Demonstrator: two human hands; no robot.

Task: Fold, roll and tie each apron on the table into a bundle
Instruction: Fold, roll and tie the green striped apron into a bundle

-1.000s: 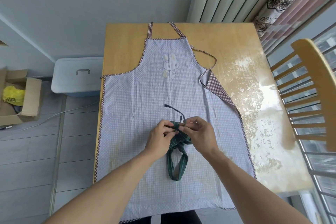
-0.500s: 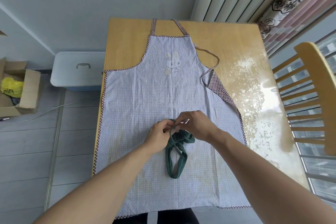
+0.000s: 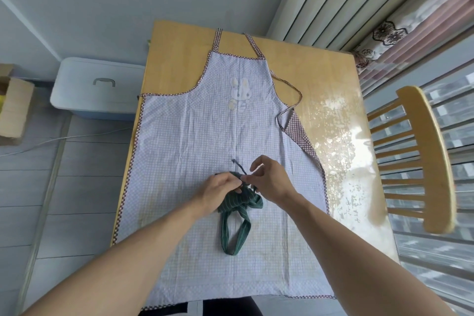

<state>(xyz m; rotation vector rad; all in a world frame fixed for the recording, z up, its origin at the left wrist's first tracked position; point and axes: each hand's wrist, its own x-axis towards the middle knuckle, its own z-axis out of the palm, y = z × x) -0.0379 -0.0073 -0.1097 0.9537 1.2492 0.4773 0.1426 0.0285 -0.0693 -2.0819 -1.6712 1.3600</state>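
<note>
Table (image 3: pixel 331 79): wooden, carrying a checked apron (image 3: pixel 195 141) spread flat, not yet folded. Green bundle (image 3: pixel 241 200): striped apron rolled up, lying mid-apron, its neck loop trailing toward the person. Left hand (image 3: pixel 220 186): pinches the roll's top. Right hand (image 3: pixel 269 179): fingers curled on the dark tie (image 3: pixel 239 165). Advice: keep the roll pinned while drawing the knot snug, lest it loosen.

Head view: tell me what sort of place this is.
Probably a room in a home, by a window: a wooden table against the wall, a wooden chair, floral curtains, and a lidded storage box on the floor.
</note>
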